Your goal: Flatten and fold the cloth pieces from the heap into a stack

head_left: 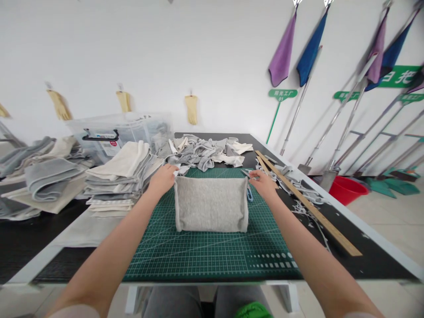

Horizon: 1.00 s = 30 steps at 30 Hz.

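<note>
A light grey fabric cover [212, 205], box-shaped with raised seams along its sides, stands upright on the green cutting mat [198, 258]. At its upper left corner is my left hand [164, 177], fingers bent and closed; the fingertips are partly hidden. My right hand [261, 183] is closed at the upper right corner, thumb and fingers drawn together. The exact grip on both sides is hard to make out. Close beside the right fingers lie scissors with a blue handle [249, 194], partly hidden behind the cover.
Folded fabric stacks [115, 176] stand on the left, before a clear plastic bin [115, 134]. Fabric scraps [207, 150] are heaped at the back. A long wooden ruler [311, 207] and trimmings lie to the right. Beyond the table edge is a red bucket [347, 189].
</note>
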{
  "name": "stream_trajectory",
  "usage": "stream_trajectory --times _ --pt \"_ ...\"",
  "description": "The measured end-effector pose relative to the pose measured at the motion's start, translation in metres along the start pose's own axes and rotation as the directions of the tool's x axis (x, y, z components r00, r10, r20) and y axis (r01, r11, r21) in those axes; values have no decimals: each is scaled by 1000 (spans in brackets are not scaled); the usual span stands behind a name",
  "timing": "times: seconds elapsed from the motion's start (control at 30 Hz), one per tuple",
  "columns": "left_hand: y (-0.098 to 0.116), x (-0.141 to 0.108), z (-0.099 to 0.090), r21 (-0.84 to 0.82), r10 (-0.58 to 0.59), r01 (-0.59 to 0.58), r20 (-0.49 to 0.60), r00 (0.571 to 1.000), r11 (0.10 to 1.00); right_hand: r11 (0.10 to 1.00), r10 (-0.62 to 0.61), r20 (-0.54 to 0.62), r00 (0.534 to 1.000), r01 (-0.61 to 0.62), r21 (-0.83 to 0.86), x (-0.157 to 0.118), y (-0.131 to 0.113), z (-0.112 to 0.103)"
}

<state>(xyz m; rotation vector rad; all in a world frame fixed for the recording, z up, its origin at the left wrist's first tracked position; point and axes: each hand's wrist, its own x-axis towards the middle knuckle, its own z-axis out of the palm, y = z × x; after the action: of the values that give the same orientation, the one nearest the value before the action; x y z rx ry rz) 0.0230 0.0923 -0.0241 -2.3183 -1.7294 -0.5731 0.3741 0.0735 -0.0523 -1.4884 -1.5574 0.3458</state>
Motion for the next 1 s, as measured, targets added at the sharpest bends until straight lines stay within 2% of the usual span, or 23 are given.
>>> stream_trajectory --times 0.07,0.1,0.2,0.27,0.33,0.4,0.5,0.6,0.73,0.83,1.0 --pt "-1 6 13 12 -111 111 -52 992 994 1000 13 -15 1000 -14 -27 6 5 7" --pt "-2 4 19 -7 -129 128 -45 991 992 999 18 -11 1000 -18 -39 4 7 9" --pt "-1 -19 32 -112 -53 57 41 998 992 997 24 42 999 -21 -68 -21 15 9" --pt "3 -43 36 -176 17 0 93 996 984 996 17 93 996 -9 -90 -46 19 7" --pt "8 -68 37 -218 28 1 130 991 976 994 -2 137 991 17 -107 -73 20 4" --pt "16 -90 34 -221 -49 88 178 983 971 989 -10 162 987 33 -143 -96 18 3" --pt "32 -113 28 -136 -190 233 270 944 963 968 43 160 986 -1 -252 -116 8 6" --pt "50 -125 26 -31 -217 240 330 919 970 933 106 157 982 -44 -357 -120 -4 15" --pt "65 -129 32 22 -183 187 340 923 982 849 166 214 963 -29 -528 -114 -8 27" --pt "62 -128 37 56 -223 217 353 909 975 775 262 205 943 -79 -627 -113 -2 29" --pt "50 -126 40 69 -318 319 408 856 945 730 346 177 922 -146 -667 -116 6 23"
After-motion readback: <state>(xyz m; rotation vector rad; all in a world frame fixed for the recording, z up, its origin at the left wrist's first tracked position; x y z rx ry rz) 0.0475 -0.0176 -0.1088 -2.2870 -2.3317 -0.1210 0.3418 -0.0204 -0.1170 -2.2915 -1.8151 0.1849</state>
